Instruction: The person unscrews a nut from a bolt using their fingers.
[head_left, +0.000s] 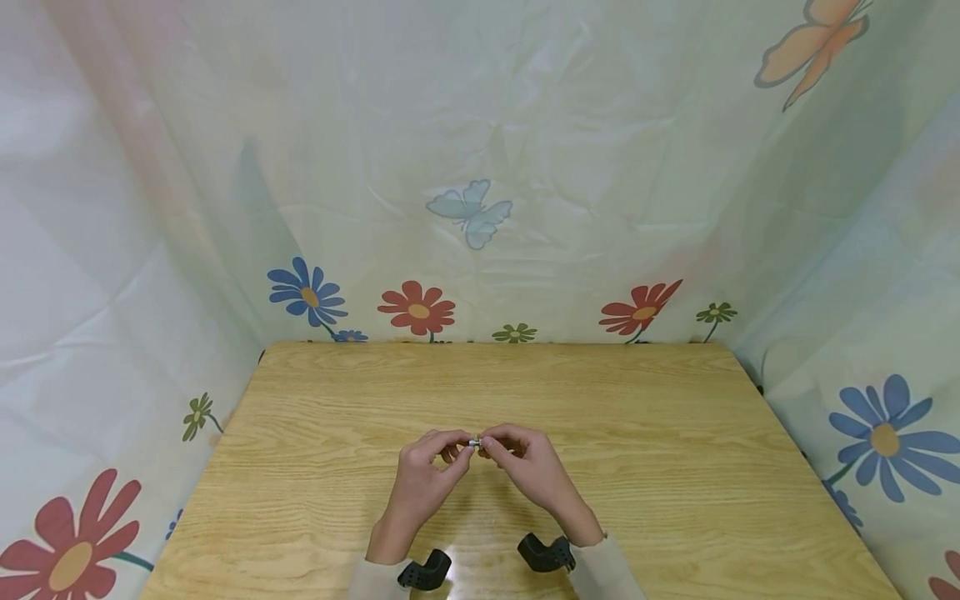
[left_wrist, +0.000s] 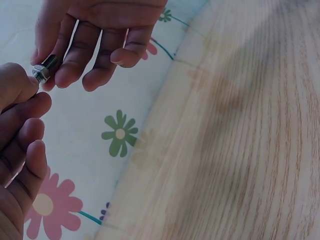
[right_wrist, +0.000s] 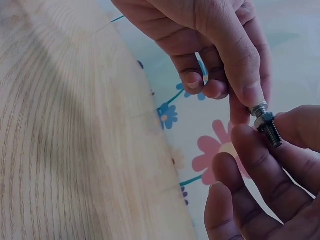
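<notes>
A small metal bolt (right_wrist: 272, 135) with a hex nut (right_wrist: 264, 120) threaded on its shank is held up in front of the body, over the table. My left hand (head_left: 427, 483) pinches one end of the bolt between thumb and index finger; that end is hidden by the fingertips. From the other side my right hand (head_left: 534, 471) has thumb and index fingertip at the nut, pinching it. Dark threads of the bolt (left_wrist: 50, 61) stick out beyond the nut (left_wrist: 41, 73). The other fingers of both hands are loosely bent.
Beneath the hands lies a wooden table (head_left: 315, 400) with light grain. A pale curtain (head_left: 360, 167) with printed flowers and butterflies encloses its back and sides. Black wrist mounts (head_left: 426, 570) are strapped at both light sleeves (head_left: 609, 571).
</notes>
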